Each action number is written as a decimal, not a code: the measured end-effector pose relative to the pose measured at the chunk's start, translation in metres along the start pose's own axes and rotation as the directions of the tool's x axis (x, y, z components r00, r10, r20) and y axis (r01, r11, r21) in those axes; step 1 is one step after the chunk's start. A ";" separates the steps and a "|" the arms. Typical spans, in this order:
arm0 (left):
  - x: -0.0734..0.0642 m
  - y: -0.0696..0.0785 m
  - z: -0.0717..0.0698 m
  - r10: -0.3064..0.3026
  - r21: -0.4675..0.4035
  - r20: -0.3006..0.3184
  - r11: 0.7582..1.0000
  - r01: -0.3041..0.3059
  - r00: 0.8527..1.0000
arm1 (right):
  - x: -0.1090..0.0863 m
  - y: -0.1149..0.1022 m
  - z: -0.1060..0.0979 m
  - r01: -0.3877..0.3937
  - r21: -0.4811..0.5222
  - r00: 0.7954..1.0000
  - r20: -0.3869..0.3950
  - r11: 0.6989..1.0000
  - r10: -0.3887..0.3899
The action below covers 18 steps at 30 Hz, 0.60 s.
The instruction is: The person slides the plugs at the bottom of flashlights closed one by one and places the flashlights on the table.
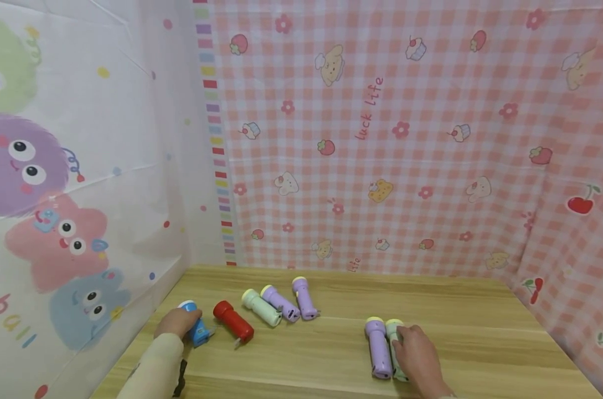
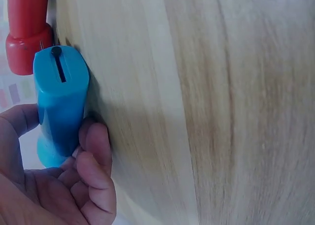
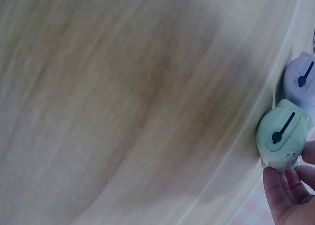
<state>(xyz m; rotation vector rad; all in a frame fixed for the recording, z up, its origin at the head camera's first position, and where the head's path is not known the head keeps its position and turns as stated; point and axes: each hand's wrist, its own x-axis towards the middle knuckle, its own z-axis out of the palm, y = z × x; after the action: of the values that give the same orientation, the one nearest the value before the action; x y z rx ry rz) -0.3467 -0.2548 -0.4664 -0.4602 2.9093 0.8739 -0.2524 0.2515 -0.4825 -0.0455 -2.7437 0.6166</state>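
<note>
At the left of the table, my left hand (image 1: pixel 176 322) holds a blue flashlight (image 1: pixel 199 333) near its lens end. The left wrist view shows thumb and curled fingers on either side of its blue body (image 2: pixel 61 112), with the slotted tail facing the camera. On the right side, my right hand (image 1: pixel 418 354) grips a light green flashlight (image 3: pixel 279 139) between thumb and fingers; the hand covers part of it in the head view. Close along its left side lies a purple flashlight (image 1: pixel 379 350). Both of these lie with their yellow lens rims pointing away from me.
A red flashlight (image 1: pixel 233 322) lies just right of the blue one. Further right are another light green flashlight (image 1: pixel 262 308) and two purple flashlights (image 1: pixel 282 305), one standing slightly apart. Patterned cloths (image 1: pixel 381 166) hang behind and beside the wooden table (image 1: pixel 311 354).
</note>
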 end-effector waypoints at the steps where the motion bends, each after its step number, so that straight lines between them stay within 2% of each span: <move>1: 0.000 -0.001 0.000 0.001 -0.008 0.000 1.000 -0.001 1.000 | 0.000 0.000 0.000 0.001 -0.001 1.000 0.000 1.000 -0.001; 9: 0.000 -0.002 -0.006 0.015 -0.078 -0.018 0.997 -0.017 1.000 | 0.000 0.000 0.000 -0.001 -0.004 1.000 0.008 1.000 0.001; 18: -0.005 0.000 -0.019 0.054 -0.051 -0.032 0.997 -0.055 0.998 | 0.001 0.000 0.000 0.005 -0.001 1.000 0.016 1.000 -0.005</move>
<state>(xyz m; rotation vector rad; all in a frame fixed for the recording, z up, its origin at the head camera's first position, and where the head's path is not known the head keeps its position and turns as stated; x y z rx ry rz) -0.3413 -0.2639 -0.4499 -0.4032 2.9465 0.9593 -0.2530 0.2519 -0.4826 -0.0341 -2.7590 0.6168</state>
